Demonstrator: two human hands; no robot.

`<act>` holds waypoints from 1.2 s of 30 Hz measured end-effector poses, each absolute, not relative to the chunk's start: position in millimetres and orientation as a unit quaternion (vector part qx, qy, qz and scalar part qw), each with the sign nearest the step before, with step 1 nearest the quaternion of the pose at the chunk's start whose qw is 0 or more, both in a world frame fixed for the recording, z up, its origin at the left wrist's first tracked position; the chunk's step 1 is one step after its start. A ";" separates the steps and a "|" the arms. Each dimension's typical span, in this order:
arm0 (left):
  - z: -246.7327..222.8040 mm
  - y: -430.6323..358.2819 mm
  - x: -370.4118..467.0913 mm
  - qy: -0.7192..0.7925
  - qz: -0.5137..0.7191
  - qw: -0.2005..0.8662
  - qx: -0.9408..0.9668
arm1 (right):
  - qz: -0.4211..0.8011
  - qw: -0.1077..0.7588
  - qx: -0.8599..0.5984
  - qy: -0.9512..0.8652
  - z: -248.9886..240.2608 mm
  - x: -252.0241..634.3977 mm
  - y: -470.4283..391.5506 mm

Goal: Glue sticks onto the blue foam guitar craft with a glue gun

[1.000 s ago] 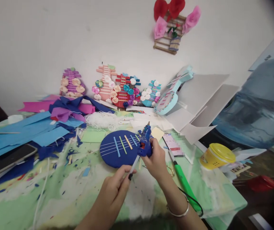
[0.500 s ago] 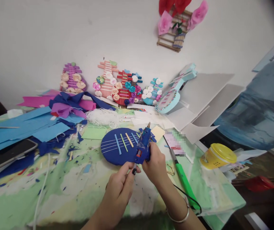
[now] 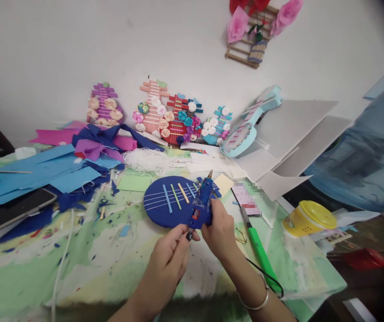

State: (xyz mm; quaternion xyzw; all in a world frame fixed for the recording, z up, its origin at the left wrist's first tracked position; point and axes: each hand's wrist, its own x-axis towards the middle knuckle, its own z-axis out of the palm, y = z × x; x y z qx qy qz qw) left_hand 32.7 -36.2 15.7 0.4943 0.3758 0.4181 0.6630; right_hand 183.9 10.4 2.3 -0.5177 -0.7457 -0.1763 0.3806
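Note:
A blue hot glue gun [image 3: 202,203] points up and away, with my right hand [image 3: 221,228] wrapped around its handle. At the gun's rear end is my left hand [image 3: 171,255], thumb and fingertips pinched together; whatever sits between them is too small to make out. Beyond and partly behind the gun lies a dark blue, lute-shaped piece [image 3: 158,214] on the table. White strings run along it, crossed by thin blue, green and yellow strips.
Finished lute crafts [image 3: 177,118] lean on the wall. Blue paper [image 3: 37,165] and a phone [image 3: 14,212] lie left. White string [image 3: 146,161] is behind; a green-handled tool [image 3: 260,257] and yellow tub [image 3: 309,219] stand right on the patterned cloth [image 3: 111,277].
The whole view has shifted slightly. My left fingertips have moved slightly closer to the rear of the glue gun, and the short pale piece seen there earlier hardly shows now.

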 end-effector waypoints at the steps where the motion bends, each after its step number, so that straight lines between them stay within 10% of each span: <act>1: 15.6 -35.9 32.7 0.375 0.419 0.665 0.492 | -0.179 0.383 -0.514 -0.746 1.7 184.1 10.3; 12: 14.6 -12.2 11.8 0.384 0.340 0.616 0.598 | -0.131 0.429 -0.531 -0.719 15.1 193.4 12.5; 19: -6.9 92.0 -39.5 0.756 0.244 0.207 0.572 | 0.090 0.518 -0.534 -0.663 22.5 209.0 14.4; 36: -31.8 142.6 -31.6 0.758 0.242 0.266 0.545 | 0.402 0.516 -0.523 -0.546 -3.0 200.4 15.8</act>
